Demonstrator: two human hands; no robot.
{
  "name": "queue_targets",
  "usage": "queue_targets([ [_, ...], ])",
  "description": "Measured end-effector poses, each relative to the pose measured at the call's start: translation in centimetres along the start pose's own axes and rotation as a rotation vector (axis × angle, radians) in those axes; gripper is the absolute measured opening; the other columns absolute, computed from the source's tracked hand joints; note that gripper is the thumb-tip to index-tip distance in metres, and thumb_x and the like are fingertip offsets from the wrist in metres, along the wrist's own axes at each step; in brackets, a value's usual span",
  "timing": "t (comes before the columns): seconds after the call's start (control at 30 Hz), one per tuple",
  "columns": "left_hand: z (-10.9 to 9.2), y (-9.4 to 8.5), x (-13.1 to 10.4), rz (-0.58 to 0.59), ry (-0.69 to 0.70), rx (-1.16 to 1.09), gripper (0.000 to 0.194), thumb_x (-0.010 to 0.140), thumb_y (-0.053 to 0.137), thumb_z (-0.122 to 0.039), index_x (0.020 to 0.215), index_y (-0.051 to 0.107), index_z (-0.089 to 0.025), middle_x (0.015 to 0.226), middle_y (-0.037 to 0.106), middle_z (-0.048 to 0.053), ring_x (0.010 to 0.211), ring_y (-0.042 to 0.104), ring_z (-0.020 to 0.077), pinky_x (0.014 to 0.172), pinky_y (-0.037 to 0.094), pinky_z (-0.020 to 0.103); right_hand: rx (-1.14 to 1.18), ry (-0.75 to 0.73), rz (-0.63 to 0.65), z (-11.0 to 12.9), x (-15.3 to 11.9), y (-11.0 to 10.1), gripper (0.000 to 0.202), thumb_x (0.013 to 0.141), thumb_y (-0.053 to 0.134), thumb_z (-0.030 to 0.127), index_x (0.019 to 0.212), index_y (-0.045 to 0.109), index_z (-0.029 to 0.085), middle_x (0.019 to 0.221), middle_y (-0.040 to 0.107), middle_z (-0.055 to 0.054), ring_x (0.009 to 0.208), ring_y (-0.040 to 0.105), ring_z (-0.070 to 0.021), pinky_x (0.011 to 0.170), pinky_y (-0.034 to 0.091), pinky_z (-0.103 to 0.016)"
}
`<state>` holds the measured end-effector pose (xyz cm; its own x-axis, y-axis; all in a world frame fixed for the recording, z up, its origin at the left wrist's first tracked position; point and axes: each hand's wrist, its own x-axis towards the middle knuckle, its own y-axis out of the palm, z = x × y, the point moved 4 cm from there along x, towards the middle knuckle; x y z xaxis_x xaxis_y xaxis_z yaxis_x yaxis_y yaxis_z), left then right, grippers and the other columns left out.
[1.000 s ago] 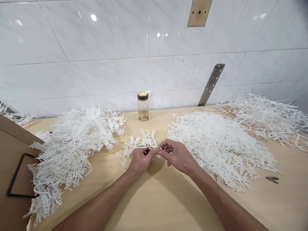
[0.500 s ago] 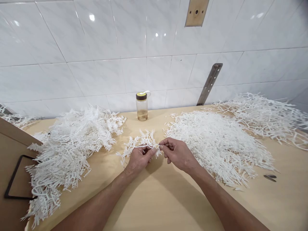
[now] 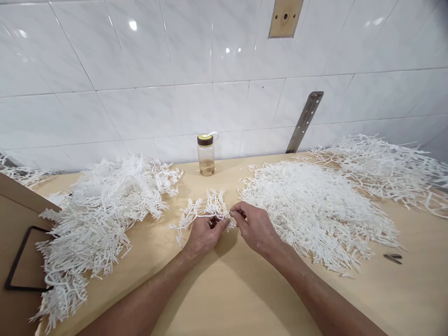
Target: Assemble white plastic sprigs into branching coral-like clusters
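Hands pinched one thin white plastic strip over the worktop centre.
Left hand (image 3: 203,233) and right hand (image 3: 255,228) each had fingers closed on an end of the strip (image 3: 210,216), held just above a small cluster of plastic pieces (image 3: 205,207) between the left pile (image 3: 101,210) and right pile (image 3: 315,210). Judged step: separating a single piece; the next move would call for a firm two-sided grip and a short pull apart.

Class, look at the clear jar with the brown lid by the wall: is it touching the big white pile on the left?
Apart. The head view shows bare tabletop between the jar and the left pile.
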<state>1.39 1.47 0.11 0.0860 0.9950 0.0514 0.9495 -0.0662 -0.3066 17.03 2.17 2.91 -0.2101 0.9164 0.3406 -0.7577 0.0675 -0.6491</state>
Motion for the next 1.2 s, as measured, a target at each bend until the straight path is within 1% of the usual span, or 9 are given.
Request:
queue_targets([
  [0.17, 0.1, -0.2, 0.1, 0.039, -0.005, -0.009, 0.042, 0.078, 0.061, -0.055, 0.06, 0.048, -0.018, 0.055, 0.041, -0.004, 0.053, 0.036, 0.0101, 0.051, 0.029, 0.024, -0.125, -0.08, -0.032, -0.2, -0.2, 1.0, 0.015, 0.094, 0.047, 0.018, 0.085, 0.06, 0.018, 0.079, 0.066, -0.003, 0.068, 0.058, -0.0159, 0.063, 0.038, -0.027],
  [0.3, -0.1, -0.5, 0.0, 0.009, 0.014, -0.031, 0.041, 0.078, 0.064, -0.051, 0.058, 0.047, -0.018, 0.053, 0.041, -0.004, 0.052, 0.036, 0.0097, 0.049, 0.028, 0.023, -0.323, -0.089, -0.091, -0.3, 0.3, 1.5, 0.017, 0.094, 0.043, 0.012, 0.087, 0.058, 0.017, 0.085, 0.064, -0.008, 0.069, 0.057, -0.0171, 0.06, 0.035, -0.027],
  [0.43, 0.1, 0.0, -0.3, 0.019, 0.016, -0.101, 0.039, 0.079, 0.065, -0.048, 0.058, 0.05, -0.018, 0.05, 0.045, -0.004, 0.049, 0.04, 0.0096, 0.048, 0.031, 0.023, -0.38, 0.013, -0.277, -1.5, 0.9, -0.5, 0.018, 0.092, 0.041, 0.012, 0.083, 0.055, 0.017, 0.081, 0.061, -0.009, 0.069, 0.055, -0.0186, 0.06, 0.034, -0.028],
  [0.53, 0.7, 0.2, -0.3, -0.019, -0.034, -0.135, 0.039, 0.079, 0.065, -0.049, 0.059, 0.052, -0.018, 0.045, 0.045, -0.005, 0.044, 0.041, 0.0095, 0.046, 0.032, 0.023, -0.346, 0.058, -0.321, -2.4, 0.9, -2.1, 0.015, 0.089, 0.043, 0.013, 0.083, 0.057, 0.018, 0.083, 0.062, -0.008, 0.072, 0.056, -0.0197, 0.063, 0.037, -0.03],
  [0.7, 0.8, 0.0, -0.3, -0.073, -0.047, -0.187, 0.037, 0.078, 0.068, -0.05, 0.063, 0.057, -0.018, 0.043, 0.047, -0.006, 0.041, 0.04, 0.0087, 0.044, 0.031, 0.022, -0.283, 0.103, -0.233, -2.1, 0.7, -2.5, 0.02, 0.086, 0.047, 0.017, 0.094, 0.065, 0.016, 0.103, 0.067, -0.01, 0.067, 0.058, -0.0169, 0.068, 0.042, -0.032],
  [0.8, 0.5, 0.0, -0.3, -0.099, -0.033, -0.204, 0.037, 0.077, 0.068, -0.051, 0.065, 0.059, -0.017, 0.043, 0.047, -0.006, 0.041, 0.041, 0.0088, 0.043, 0.031, 0.022, -0.1, 0.14, -0.048, -1.2, 0.6, -1.5, 0.022, 0.089, 0.051, 0.031, 0.088, 0.069, 0.019, 0.088, 0.071, -0.006, 0.064, 0.06, -0.0172, 0.065, 0.044, -0.031],
  [0.9, 0.5, 0.1, -0.2, -0.124, -0.03, -0.221, 0.037, 0.076, 0.07, -0.053, 0.069, 0.062, -0.017, 0.043, 0.047, -0.006, 0.04, 0.041, 0.009, 0.042, 0.032, 0.022, 0.074, 0.204, 0.113, -0.4, 0.4, -0.6, 0.028, 0.089, 0.052, 0.04, 0.089, 0.072, 0.021, 0.078, 0.07, -0.003, 0.056, 0.058, -0.0157, 0.055, 0.043, -0.028],
  [1.03, 1.0, 0.2, 0.0, -0.164, -0.047, -0.238, 0.039, 0.076, 0.07, -0.055, 0.072, 0.063, -0.017, 0.042, 0.047, -0.007, 0.037, 0.04, 0.0086, 0.04, 0.031, 0.022, 0.256, 0.31, 0.194, -0.4, 0.0, 0.0, 0.028, 0.088, 0.054, 0.043, 0.091, 0.071, 0.02, 0.073, 0.067, 0.0, 0.04, 0.05, -0.0101, 0.042, 0.039, -0.025],
  [1.2, 1.4, 0.1, 0.1, -0.207, -0.037, -0.244, 0.036, 0.079, 0.068, -0.053, 0.073, 0.062, -0.018, 0.043, 0.048, -0.007, 0.037, 0.04, 0.0082, 0.041, 0.031, 0.022, 0.433, 0.363, 0.212, -1.5, -0.4, 1.0, 0.028, 0.087, 0.057, 0.047, 0.082, 0.066, 0.02, 0.064, 0.056, 0.004, 0.039, 0.049, -0.0086, 0.04, 0.041, -0.023],
])
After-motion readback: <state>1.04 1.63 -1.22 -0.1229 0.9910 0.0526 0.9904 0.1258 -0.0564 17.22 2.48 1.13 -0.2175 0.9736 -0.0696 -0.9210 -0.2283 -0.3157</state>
